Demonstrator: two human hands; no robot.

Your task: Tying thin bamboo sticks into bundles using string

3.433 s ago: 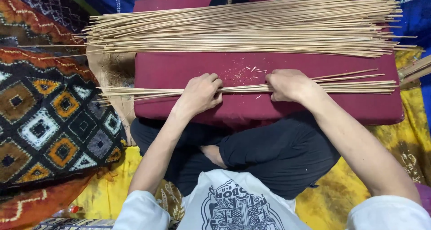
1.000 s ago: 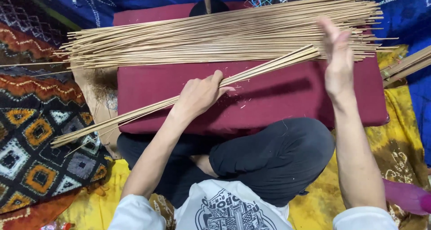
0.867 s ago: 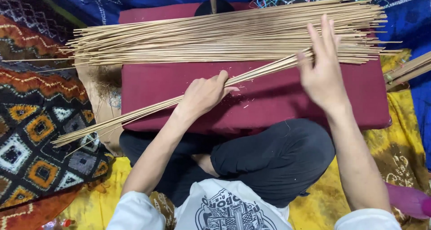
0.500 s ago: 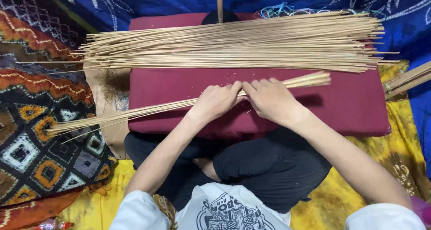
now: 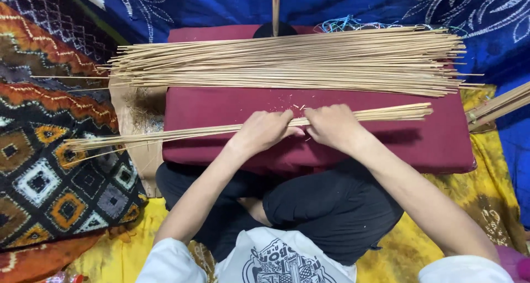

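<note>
Your left hand and right hand sit side by side, fingers curled down on a thin stick bundle lying across the maroon cushion, nearer you than the big stick pile.

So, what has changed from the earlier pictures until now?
The right hand, lifted open a second ago, came down beside the left hand onto the small bundle of sticks. That bundle turned from slanted to almost level. The big stick pile and maroon cushion stayed in place.
</note>
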